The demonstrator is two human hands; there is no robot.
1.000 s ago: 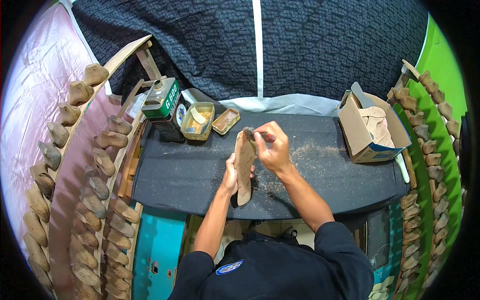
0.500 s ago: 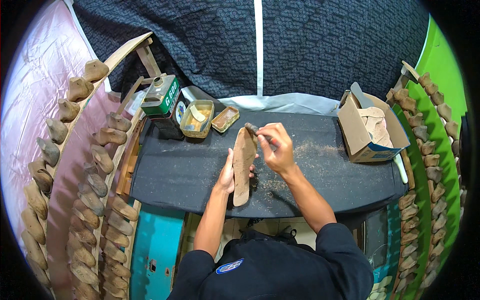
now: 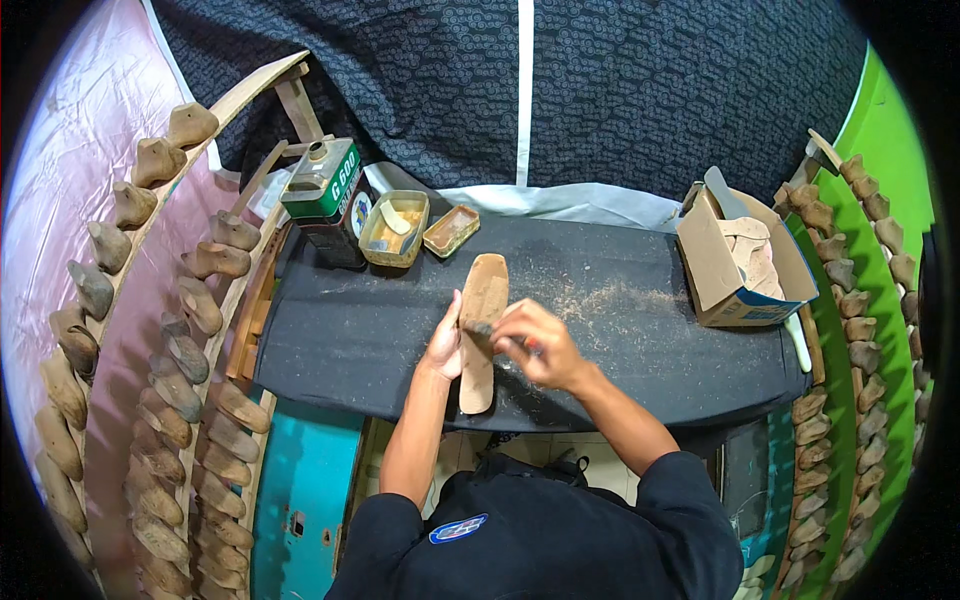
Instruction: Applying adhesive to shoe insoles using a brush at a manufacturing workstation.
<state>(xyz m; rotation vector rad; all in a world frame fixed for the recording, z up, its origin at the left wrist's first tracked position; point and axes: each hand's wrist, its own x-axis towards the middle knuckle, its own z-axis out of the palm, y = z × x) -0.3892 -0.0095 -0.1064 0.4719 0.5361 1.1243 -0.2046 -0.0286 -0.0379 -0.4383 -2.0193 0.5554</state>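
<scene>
Insole: a long tan insole [image 3: 481,330] lies on the black bench top [image 3: 350,330], near its front edge, right in front of the person.
Axis: its long axis runs away from the person, the rounded wider end pointing toward the far side of the bench, the narrow end toward the person's body (tilted a touch to the right at the top).
Left hand: the left hand [image 3: 446,340] presses against the insole's left edge, fingers held together and laid flat along it.
Right hand: the right hand [image 3: 535,343] is curled, fingertips pinched on a small dark tool [image 3: 482,327] that touches the middle of the insole; what kind of tool, I cannot tell.
Bench: pale shavings [image 3: 620,300] are scattered to the right of the insole.
Far left: a green can [image 3: 322,180], a yellowish tub [image 3: 393,229] and its lid [image 3: 451,231] stand well apart from the hands.
Far right: a cardboard box [image 3: 735,262] holds more cut pieces.
Sides: racks of wooden shoe lasts [image 3: 190,350] curve along both flanks.
</scene>
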